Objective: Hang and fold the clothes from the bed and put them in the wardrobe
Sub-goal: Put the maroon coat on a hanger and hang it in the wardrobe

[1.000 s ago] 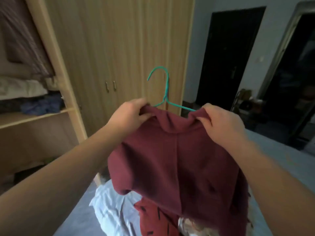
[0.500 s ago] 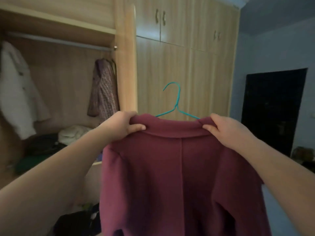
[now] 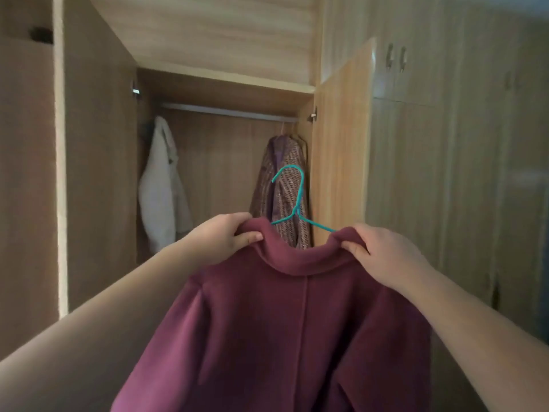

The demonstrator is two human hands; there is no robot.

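The left hand grips the left end of the collar of a dark red, thick woollen coat, thumb curled over the fabric edge. The right hand pinches the right end of the same collar, fingers bent round it. Between them the coat hangs with its back panel and centre seam facing the camera, held up in the near middle of the scene. A thin teal wire hanger rises from the neck opening, hook upright and open to the left; its arms run down into the collar and seem to sit inside the shoulders, though the cloth hides them.

Beyond the hook stands the open compartment of a light wooden wardrobe, with a pale metal rail across its top. At the far left of the rail hangs a white jacket; at the far right, just behind the hanger's hook, hangs a brown patterned garment. An open wooden door flanks the compartment on the right, and closed wardrobe doors lie further right.
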